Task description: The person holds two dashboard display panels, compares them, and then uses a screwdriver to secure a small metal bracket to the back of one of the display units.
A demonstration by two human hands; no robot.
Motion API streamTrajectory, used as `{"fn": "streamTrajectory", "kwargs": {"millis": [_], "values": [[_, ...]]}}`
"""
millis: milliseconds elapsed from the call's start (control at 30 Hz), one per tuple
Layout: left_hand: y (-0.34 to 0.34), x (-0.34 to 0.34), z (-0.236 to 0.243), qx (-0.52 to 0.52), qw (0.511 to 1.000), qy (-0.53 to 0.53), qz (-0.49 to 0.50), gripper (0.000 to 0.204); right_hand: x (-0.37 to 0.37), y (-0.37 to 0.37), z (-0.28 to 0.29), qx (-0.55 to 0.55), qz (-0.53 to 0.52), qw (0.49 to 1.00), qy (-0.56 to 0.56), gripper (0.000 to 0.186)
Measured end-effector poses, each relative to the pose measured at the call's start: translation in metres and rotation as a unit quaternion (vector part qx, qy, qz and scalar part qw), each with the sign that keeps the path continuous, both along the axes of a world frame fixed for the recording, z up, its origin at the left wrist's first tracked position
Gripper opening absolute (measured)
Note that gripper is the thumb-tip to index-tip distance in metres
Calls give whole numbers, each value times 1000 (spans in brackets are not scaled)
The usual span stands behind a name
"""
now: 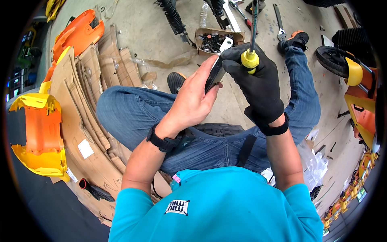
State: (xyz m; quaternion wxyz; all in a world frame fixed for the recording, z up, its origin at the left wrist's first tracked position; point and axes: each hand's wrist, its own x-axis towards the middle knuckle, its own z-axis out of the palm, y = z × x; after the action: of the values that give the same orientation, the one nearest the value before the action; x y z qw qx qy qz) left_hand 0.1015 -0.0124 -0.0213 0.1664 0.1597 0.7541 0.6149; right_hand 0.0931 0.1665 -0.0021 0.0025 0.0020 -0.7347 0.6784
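Note:
My bare left hand [191, 97] pinches a flat black part [215, 74] between thumb and fingers. From the part's upper end sticks a pale metal tab [227, 44] with a hole in it. My right hand [260, 82], in a black glove, is closed around a screwdriver [250, 59] with a yellow handle. Its dark shaft points away from me, toward the top of the view. The gloved fingertips lie against or just beside the black part's upper end; which of the two, I cannot tell. Both hands are above the floor between my bent legs.
Beyond my hands sits a cardboard box [200, 45] of small dark fasteners. An adjustable wrench [279, 26] and a red-handled tool [247, 22] lie farther off. Flattened cardboard [72, 117], a loose black glove [98, 192] and orange-yellow shells [42, 129] are left; a wheel [331, 61] is right.

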Motion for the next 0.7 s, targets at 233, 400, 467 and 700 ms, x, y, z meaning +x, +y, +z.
{"fn": "streamTrajectory", "kwargs": {"millis": [233,400,467,700], "values": [[-2,0,-4,-43,998,46,-10,66,1,1,-2,-1,-6,1000,-19,21],[0,0,1,-22,1000,19,-8,66,2,-1,-3,-27,-18,999,-19,21],[0,0,-1,-23,999,26,-7,66,3,-2,-1,-29,-19,999,-29,21],[-1,-1,-1,-52,997,54,-16,66,3,2,-4,-9,-10,1000,-23,21]]}}
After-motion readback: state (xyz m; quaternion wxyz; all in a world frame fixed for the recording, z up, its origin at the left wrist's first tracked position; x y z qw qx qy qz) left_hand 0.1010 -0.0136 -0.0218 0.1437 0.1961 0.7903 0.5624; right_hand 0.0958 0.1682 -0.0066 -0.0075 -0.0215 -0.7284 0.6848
